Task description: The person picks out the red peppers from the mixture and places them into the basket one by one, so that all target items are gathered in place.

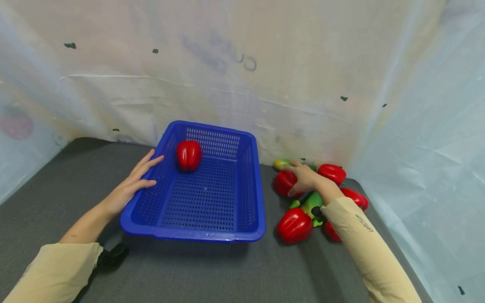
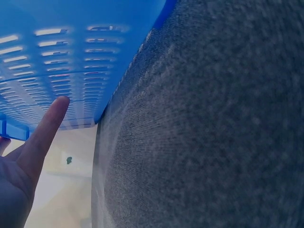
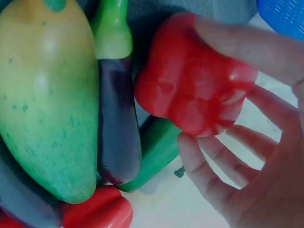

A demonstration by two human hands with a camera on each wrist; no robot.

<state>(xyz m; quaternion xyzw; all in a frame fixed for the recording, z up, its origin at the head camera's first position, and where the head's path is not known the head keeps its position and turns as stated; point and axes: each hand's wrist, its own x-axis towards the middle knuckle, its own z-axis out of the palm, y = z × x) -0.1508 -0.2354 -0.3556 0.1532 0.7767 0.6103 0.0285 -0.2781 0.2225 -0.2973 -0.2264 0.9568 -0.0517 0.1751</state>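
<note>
A blue perforated plastic basket [image 1: 193, 233] stands on the dark grey surface, with one red bell pepper [image 1: 188, 155] inside near its far left side. My left hand [image 1: 130, 187] touches the basket's left rim, fingers straight. In the left wrist view, one extended finger of the left hand [image 2: 35, 152] lies against the slotted basket wall [image 2: 90, 16]. To the right of the basket, my right hand [image 1: 307, 179] holds another red bell pepper [image 3: 190, 80] between thumb and fingers. Beside that pepper lie a purple eggplant [image 3: 116, 114], a green cucumber-like vegetable [image 3: 156, 147] and a yellow-green, mango-like piece [image 3: 47, 104].
More red bell peppers, one at the front [image 1: 294, 226] and one at the back [image 1: 331, 173], lie around the right hand. Behind everything hangs a pale plastic sheet [image 1: 295, 84]; another pale sheet [image 1: 435, 168] borders the right edge.
</note>
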